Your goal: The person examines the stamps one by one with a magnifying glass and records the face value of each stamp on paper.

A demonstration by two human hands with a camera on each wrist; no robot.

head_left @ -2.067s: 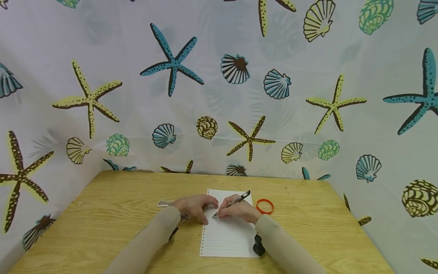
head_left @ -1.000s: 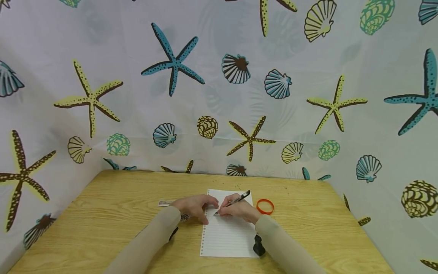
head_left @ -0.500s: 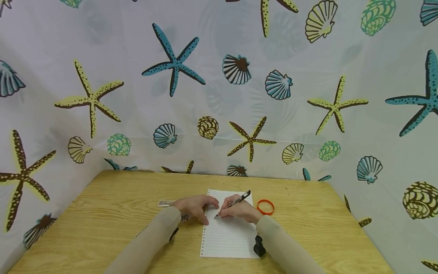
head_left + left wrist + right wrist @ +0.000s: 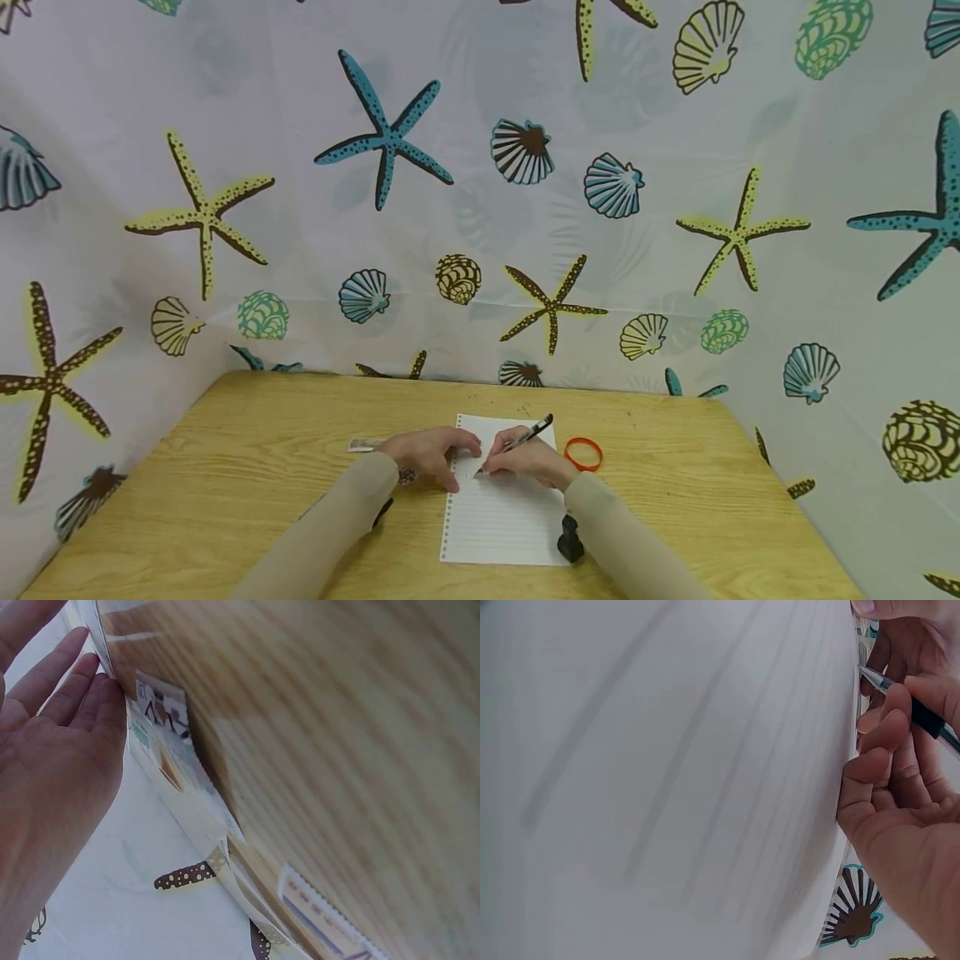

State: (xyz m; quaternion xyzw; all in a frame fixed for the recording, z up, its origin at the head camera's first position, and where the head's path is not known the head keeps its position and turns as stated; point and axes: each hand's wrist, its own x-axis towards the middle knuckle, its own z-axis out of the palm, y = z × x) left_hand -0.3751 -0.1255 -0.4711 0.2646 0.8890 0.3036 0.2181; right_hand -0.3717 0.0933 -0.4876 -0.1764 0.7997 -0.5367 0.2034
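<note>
A sheet of lined paper (image 4: 502, 525) with holes down its left side lies on the wooden table. My right hand (image 4: 531, 458) rests on the sheet and pinches a pen (image 4: 537, 427), whose black-capped end points up and right. In the right wrist view, the pen's dark grip (image 4: 926, 716) sits between thumb and fingers, its metal tip at the paper. My left hand (image 4: 427, 454) rests at the paper's upper left edge, thumb and fingers spread. Faint marks near the pen tip are too small to read.
Right of the paper lies a red ring-shaped band (image 4: 583, 454). Stamp-like slips (image 4: 363, 445) with toothed edges lie by my left hand; another slip (image 4: 161, 705) shows in the left wrist view. A black object (image 4: 570, 540) is beside my right sleeve. A patterned curtain (image 4: 465, 208) hangs behind.
The pen tip has shifted slightly to the right across the paper, with small up and down movements of the right hand. My left hand has stayed in place.
</note>
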